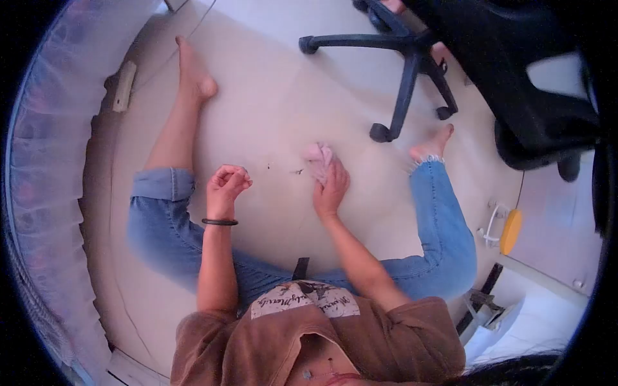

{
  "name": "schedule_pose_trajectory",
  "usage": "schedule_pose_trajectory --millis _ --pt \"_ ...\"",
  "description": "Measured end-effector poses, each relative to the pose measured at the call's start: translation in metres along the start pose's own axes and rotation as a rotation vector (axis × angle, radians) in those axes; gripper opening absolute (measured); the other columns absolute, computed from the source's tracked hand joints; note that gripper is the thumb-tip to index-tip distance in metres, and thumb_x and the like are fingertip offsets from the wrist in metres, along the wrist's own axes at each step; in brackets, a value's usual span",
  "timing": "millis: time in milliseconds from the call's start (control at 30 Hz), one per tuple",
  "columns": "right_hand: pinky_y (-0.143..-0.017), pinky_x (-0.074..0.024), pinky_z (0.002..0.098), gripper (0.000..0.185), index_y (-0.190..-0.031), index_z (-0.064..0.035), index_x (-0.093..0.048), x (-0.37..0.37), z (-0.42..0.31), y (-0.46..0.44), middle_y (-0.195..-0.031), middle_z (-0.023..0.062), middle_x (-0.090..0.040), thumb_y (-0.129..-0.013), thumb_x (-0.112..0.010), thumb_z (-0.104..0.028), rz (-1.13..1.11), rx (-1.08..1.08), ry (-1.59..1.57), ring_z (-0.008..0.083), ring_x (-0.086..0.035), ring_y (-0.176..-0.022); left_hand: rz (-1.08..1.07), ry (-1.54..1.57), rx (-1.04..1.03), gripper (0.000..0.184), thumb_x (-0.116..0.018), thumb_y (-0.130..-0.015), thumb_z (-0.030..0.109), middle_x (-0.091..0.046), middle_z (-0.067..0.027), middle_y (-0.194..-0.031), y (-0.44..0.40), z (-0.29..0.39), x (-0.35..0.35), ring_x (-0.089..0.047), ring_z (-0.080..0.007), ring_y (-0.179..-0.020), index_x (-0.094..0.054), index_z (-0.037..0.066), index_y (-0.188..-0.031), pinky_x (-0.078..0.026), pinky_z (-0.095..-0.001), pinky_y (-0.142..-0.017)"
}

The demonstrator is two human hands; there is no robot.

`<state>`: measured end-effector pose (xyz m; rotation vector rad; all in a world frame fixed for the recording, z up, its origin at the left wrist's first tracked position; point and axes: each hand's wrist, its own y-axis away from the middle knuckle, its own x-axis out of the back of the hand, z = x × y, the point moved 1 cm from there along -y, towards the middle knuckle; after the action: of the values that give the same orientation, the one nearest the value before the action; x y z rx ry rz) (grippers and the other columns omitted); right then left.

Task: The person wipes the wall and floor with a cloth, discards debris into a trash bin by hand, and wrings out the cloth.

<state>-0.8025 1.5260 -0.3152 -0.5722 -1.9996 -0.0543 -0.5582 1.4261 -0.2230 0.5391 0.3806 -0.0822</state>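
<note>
Letters [273,302] are printed on the brown shirt [412,334], and blue jeans [444,222] are seen just past it. The legs [172,145] are spread wide on the pale, smooth floor [257,122]. The left hand [227,183] is held up with its fingers curled closed near the thumb; whether anything is tucked inside cannot be told. A black band [219,222] is worn just below it. By the right hand [333,185], a pink cloth [318,153] is held bunched on the floor between the legs, under bent fingers; how tightly cannot be told. Small dark bits [297,172] are seen beside the cloth. Farther off, a black chair [403,90] is stood on wheels [380,132], a yellow round thing [511,231] is seen by a pale cupboard [560,225], and frilly cloth [55,161] is hung along the left, near a long white block [124,87].
</note>
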Motion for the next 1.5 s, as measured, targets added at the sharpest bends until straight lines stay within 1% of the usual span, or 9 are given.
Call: schedule_pose_trajectory --millis 333,667,767,967,1067,1233,1333,1400,1500 --pt "-0.108 -0.0205 0.0503 0.068 -0.136 -0.0002 -0.033 -0.028 -0.084 0.003 -0.138 0.0236 -0.035 -0.077 -0.064 -0.011 -0.126 -0.047 -0.073 0.0404 -0.031 -0.129 0.018 -0.082 0.019 0.002 -0.060 -0.086 0.002 -0.063 -0.0070 -0.077 0.002 -0.013 0.003 -0.059 -0.0122 -0.070 -0.058 0.001 -0.085 -0.050 -0.0255 -0.066" --pt "-0.111 -0.0231 0.0427 0.081 -0.142 -0.0050 -0.027 0.018 -0.044 -0.017 -0.147 0.0204 -0.025 -0.077 -0.071 -0.026 -0.440 0.113 -0.243 0.0357 -0.025 -0.136 -0.069 -0.093 0.041 0.002 -0.060 -0.086 0.004 -0.062 -0.0044 -0.080 -0.004 -0.033 0.005 -0.060 -0.0129 -0.073 -0.059 0.002 -0.086 -0.051 -0.0257 -0.068" --pt "-0.111 -0.0237 0.0409 0.079 -0.142 -0.0072 -0.029 0.035 -0.039 -0.022 -0.148 0.0205 -0.023 -0.078 -0.070 -0.027 -0.440 0.084 -0.154 0.0351 -0.024 -0.136 -0.057 -0.131 0.054 0.008 -0.062 -0.086 0.008 -0.062 -0.0067 -0.087 -0.002 -0.032 0.010 -0.062 -0.0172 -0.081 -0.059 0.003 -0.091 -0.054 -0.0324 -0.076" --pt "-0.102 -0.0382 0.0381 0.061 -0.135 -0.0107 -0.041 0.103 -0.022 -0.036 -0.140 0.0156 -0.034 -0.080 -0.066 -0.022 -0.260 -0.002 -0.210 0.0300 -0.040 -0.126 -0.232 -0.029 0.067 0.004 -0.061 -0.087 0.008 -0.060 -0.0050 -0.088 -0.010 -0.041 0.007 -0.058 -0.0143 -0.080 -0.057 0.007 -0.088 -0.052 -0.0301 -0.073" --pt "-0.099 -0.0410 0.0377 0.054 -0.131 -0.0102 -0.045 0.122 0.001 -0.037 -0.137 0.0139 -0.037 -0.081 -0.064 -0.021 -0.208 -0.041 -0.194 0.0285 -0.044 -0.123 -0.210 -0.086 0.044 0.008 -0.058 -0.089 0.008 -0.060 -0.0093 -0.097 -0.017 -0.056 0.017 -0.059 -0.0218 -0.086 -0.056 0.006 -0.097 -0.052 -0.0372 -0.076" --pt "-0.099 -0.0404 0.0390 0.055 -0.130 -0.0104 -0.047 0.114 0.017 -0.014 -0.136 0.0141 -0.038 -0.079 -0.065 -0.019 -0.322 -0.176 -0.146 0.0293 -0.043 -0.123 -0.242 -0.199 0.035 0.017 -0.054 -0.090 0.008 -0.059 -0.0133 -0.106 -0.043 -0.077 0.035 -0.059 -0.0268 -0.092 -0.053 0.004 -0.107 -0.052 -0.0422 -0.079" --pt "-0.099 -0.0407 0.0419 0.058 -0.132 -0.0080 -0.043 0.111 0.011 -0.001 -0.140 0.0160 -0.034 -0.078 -0.063 -0.018 -0.338 -0.130 -0.154 0.0347 -0.040 -0.126 -0.216 -0.079 0.121 0.020 -0.055 -0.090 0.008 -0.057 -0.0149 -0.111 -0.040 -0.069 0.040 -0.058 -0.0273 -0.097 -0.052 0.002 -0.109 -0.052 -0.0429 -0.081" --pt "-0.103 -0.0377 0.0413 0.070 -0.139 -0.0131 -0.034 0.104 0.016 -0.002 -0.146 0.0158 -0.026 -0.077 -0.066 -0.019 -0.366 -0.093 -0.059 0.0340 -0.036 -0.129 -0.030 0.012 0.177 0.024 -0.059 -0.088 0.008 -0.054 -0.0162 -0.115 -0.023 -0.055 0.026 -0.056 -0.0266 -0.102 -0.051 -0.001 -0.109 -0.051 -0.0419 -0.085" --pt "-0.107 -0.0336 0.0414 0.086 -0.146 -0.0187 -0.022 0.100 0.016 -0.015 -0.151 0.0155 -0.015 -0.075 -0.070 -0.019 -0.436 0.049 0.029 0.0347 -0.031 -0.133 -0.087 -0.060 0.091 0.018 -0.059 -0.088 0.008 -0.058 -0.0123 -0.109 -0.009 -0.047 0.027 -0.057 -0.0230 -0.099 -0.054 0.001 -0.103 -0.051 -0.0394 -0.088"
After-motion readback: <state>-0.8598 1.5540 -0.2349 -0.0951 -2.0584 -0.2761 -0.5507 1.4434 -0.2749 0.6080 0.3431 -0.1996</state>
